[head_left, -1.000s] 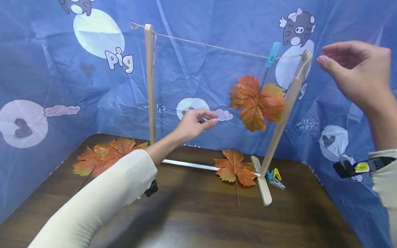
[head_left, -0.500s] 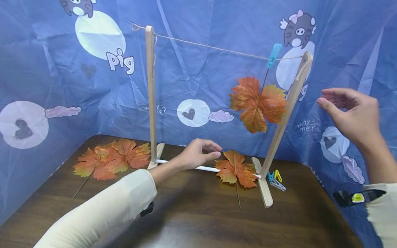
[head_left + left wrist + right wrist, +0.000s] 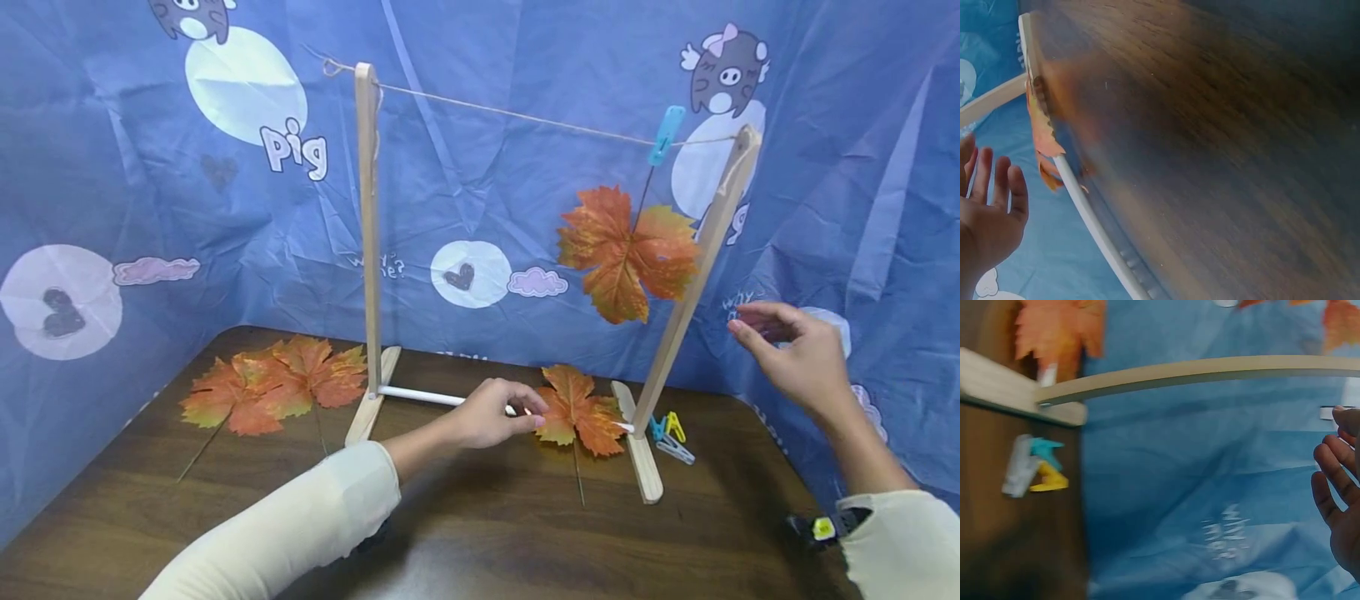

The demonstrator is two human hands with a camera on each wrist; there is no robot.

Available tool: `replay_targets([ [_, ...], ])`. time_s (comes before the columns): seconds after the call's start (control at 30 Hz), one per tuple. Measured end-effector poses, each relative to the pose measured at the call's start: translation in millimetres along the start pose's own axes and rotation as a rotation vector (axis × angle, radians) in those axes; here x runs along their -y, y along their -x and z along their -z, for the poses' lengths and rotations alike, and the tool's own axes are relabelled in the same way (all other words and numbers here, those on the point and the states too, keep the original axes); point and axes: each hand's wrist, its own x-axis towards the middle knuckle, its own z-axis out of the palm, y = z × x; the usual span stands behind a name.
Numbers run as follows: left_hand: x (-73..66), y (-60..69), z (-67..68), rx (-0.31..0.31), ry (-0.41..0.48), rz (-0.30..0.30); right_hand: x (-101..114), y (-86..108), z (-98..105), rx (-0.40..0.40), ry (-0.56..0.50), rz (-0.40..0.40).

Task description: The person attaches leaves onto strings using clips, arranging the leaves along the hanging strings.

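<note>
While left hand [image 3: 491,415] partly hides rod [image 3: 423,396], leaf [image 3: 576,410], right hand [image 3: 802,362] hovers, both half-open, empty.

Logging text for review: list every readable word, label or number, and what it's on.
"pig": blue backdrop, upper left.
"why me?": backdrop, partly hidden by left post.
"why": backdrop, by the right hand; second line unclear.
"g": backdrop, by right post; rest hidden.
Yellow wrist-strap label: too small to read.
Lettering behind table edge: cut off, unreadable.

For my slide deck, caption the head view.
A clipped leaf hangs from the string; left hand near a loose leaf, right hand empty.
</note>
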Motion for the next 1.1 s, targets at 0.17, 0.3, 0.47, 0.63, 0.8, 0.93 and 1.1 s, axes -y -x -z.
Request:
replay_targets([
  [0.17, 4.7, -0.5, -8.9, 0.049, -0.070, -0.048, -18, 27.7, -22, 0.036, -0.001, 0.011],
  [0.3, 7.3, 0.0, -12.1, 0.086, -0.078, -0.019, -31, 45.6, -37, 0.077, 0.018, 0.013],
  [0.47, 9.5, -2.2, -14.2, 0.135, -0.080, -0.020, -44, 66.2, -53, 0.135, 0.051, 0.010],
  [0.63, 11.0, -6.7, -18.1, 0.177, -0.121, -0.054, -52, 85.9, -63, 0.230, 0.064, -0.059],
  [0.8, 11.6, -10.8, -24.5, 0.195, -0.160, -0.071, -61, 101.1, -71, 0.307, 0.077, -0.094],
  [0.93, 9.7, -14.7, -30.1, 0.214, -0.160, -0.067, -70, 111.4, -76, 0.386, 0.082, -0.108],
  [1.1, 6.5, -18.4, -35.7, 0.256, -0.178, -0.076, -78, 118.2, -80, 0.506, 0.109, -0.138],
])
